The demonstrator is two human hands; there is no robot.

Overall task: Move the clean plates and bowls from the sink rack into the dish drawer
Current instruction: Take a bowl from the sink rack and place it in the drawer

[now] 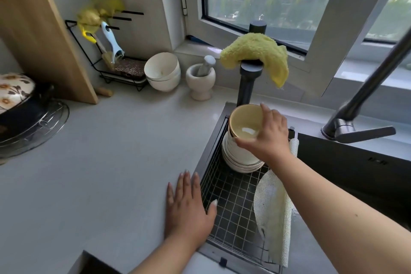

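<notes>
A stack of white plates and bowls (239,159) stands at the far end of the black wire sink rack (231,202). On top of it sits a cream-yellow bowl (243,121) with a dark rim. My right hand (266,138) grips this bowl at its right rim, thumb on the near edge. My left hand (189,207) lies flat on the grey counter at the rack's left edge, fingers spread, holding nothing. The dish drawer is not in view.
A pale mesh cloth (274,213) hangs over the rack's right side. A dark tap post with a yellow cloth (255,53) stands behind the stack, a second tap (360,118) to the right. White bowls (163,72), a mortar (200,78) and a cutting board (42,38) stand at the back.
</notes>
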